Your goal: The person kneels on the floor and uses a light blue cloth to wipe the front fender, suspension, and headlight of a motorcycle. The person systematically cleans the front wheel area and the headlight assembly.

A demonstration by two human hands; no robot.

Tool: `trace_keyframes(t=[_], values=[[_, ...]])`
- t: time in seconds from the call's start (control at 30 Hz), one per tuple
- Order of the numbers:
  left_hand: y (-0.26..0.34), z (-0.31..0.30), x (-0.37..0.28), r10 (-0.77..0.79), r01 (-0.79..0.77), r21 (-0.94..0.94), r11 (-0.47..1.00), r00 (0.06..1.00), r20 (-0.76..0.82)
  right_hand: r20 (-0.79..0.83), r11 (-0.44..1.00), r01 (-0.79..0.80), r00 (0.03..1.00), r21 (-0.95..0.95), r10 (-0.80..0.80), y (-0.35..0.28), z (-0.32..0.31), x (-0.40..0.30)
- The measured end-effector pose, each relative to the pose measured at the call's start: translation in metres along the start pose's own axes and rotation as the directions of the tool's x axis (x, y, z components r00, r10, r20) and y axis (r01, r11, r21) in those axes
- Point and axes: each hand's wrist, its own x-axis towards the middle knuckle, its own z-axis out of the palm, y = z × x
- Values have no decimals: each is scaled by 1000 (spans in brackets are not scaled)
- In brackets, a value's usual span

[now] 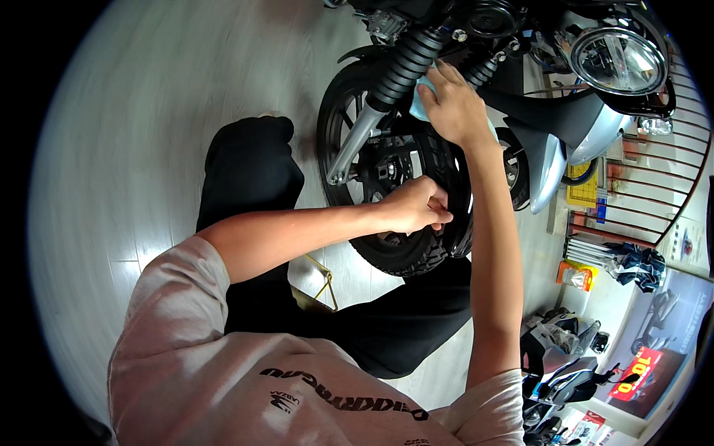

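Note:
Before me stands a motorcycle whose front wheel (357, 192) has a black knobbly tyre and spoked alloy rim. My right hand (458, 106) presses a light blue cloth (419, 103) between the fork legs, above the glossy black front fender (461, 206); part of the cloth is hidden under the fingers. Lower down, my left hand (421, 205) has its fingers curled against the fender's edge. Whether they grip it cannot be made out. The near fork leg (357, 142) is silver below a ribbed black rubber gaiter (406, 67).
The round headlight (619, 61) is at upper right. A silver-blue scooter (549, 161) stands beyond the wheel, near a metal railing (647, 173). More scooters (563, 373) are at lower right. A yellow metal frame (326, 284) is on the floor between my legs.

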Motion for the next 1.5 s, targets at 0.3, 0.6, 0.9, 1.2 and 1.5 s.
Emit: trace_keyframes(t=[0.3, 0.6, 0.9, 1.2, 1.5], values=[[-1, -4, 2, 62, -62, 8, 998, 998, 18, -53, 993, 40, 998, 111, -35, 1, -15, -33], [16, -2, -13, 46, -42, 57, 997, 996, -75, -112, 994, 10, 994, 110, 3, -26, -36, -127], [0, 3, -10, 77, -90, -76, 993, 985, -156, -228, 989, -27, 972, 149, 60, -33, -41, -153], [12, -11, -4, 15, -31, -171, 985, 996, -90, -125, 957, -223, 961, 187, 248, -9, -25, -107], [14, -15, 4, 74, -92, -142, 986, 989, -126, -105, 909, -198, 962, 367, 252, 8, -19, -109]])
